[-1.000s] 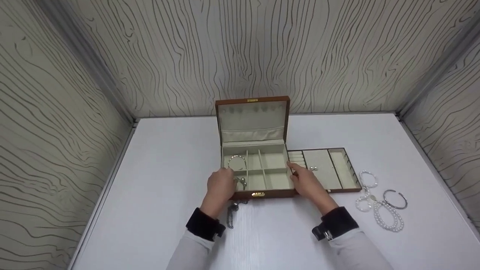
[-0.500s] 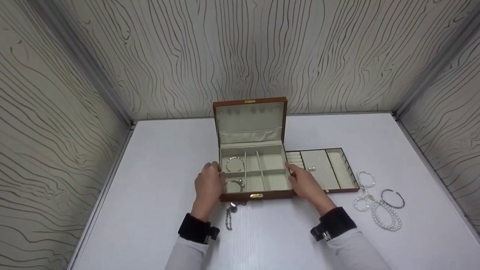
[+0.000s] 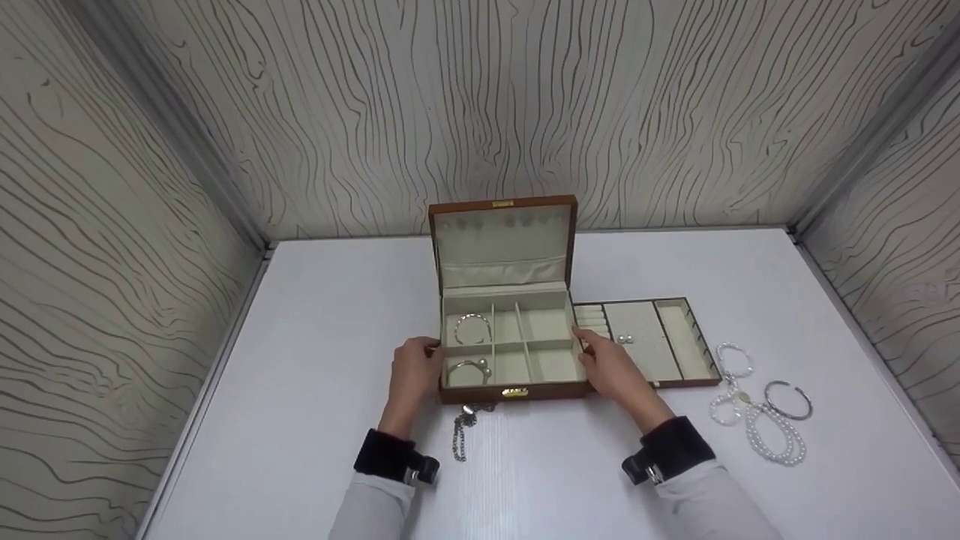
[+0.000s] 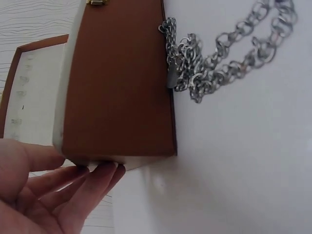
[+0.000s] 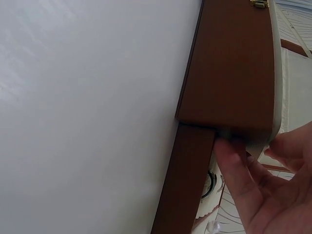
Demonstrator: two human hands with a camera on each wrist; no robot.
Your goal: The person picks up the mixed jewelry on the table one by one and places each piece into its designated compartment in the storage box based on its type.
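A brown jewelry box (image 3: 474, 394) stands with its lid raised, its inside split into several pale compartments. At its left side is my left hand (image 3: 411, 379); in the left wrist view the fingertips (image 4: 105, 170) touch the outer wall and the thumb lies at the top edge. My right hand (image 3: 619, 373) grips the right wall, thumb over the rim and fingers against the outside, as the right wrist view shows. The rear left compartment holds a thin bracelet (image 3: 472, 316). In the front left one lies a cuff bangle with bead ends (image 3: 484, 364).
A drawer (image 3: 641, 360) extends from the box's right side, bearing pearl earrings (image 3: 625, 340). Farther right lie pearl strands (image 3: 757, 442), a clear-white beaded bracelet (image 3: 748, 361) and a dark open bangle (image 3: 810, 405). A silver chain (image 3: 459, 439) lies before the box. Patterned walls surround the table.
My left hand has come out from over the front left compartment and gone down to the box's left side, leaving the cuff bangle lying in view. My right hand has stayed in place.
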